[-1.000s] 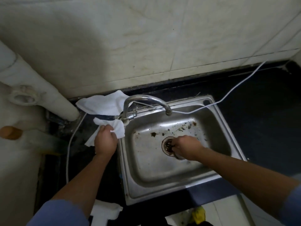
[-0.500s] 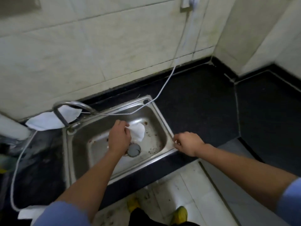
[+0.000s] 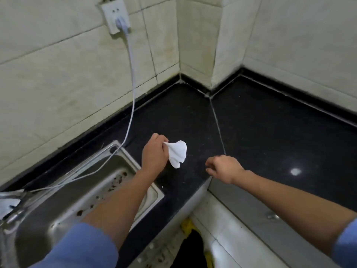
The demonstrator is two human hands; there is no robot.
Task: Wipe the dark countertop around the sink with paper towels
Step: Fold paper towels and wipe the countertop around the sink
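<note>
My left hand (image 3: 154,153) pinches a crumpled white paper towel (image 3: 177,152), which hangs just above the dark countertop (image 3: 260,136) to the right of the steel sink (image 3: 152,192). My left forearm crosses over the sink's right rim. My right hand (image 3: 224,168) hovers at the countertop's front edge, its fingers loosely curled and nothing in them. The sink basin holds brown debris specks (image 3: 116,182).
A white cable (image 3: 131,89) runs from a wall socket (image 3: 116,14) down across the sink's back rim. Tiled walls meet in a corner behind the counter. A seam (image 3: 217,122) splits the countertop. Below the front edge lie floor tiles and yellow shoes (image 3: 190,227).
My left hand has lifted the paper towel out of the sink basin and carried it right, over the countertop. The view has swung right, and my right hand stays by the counter's front edge.
</note>
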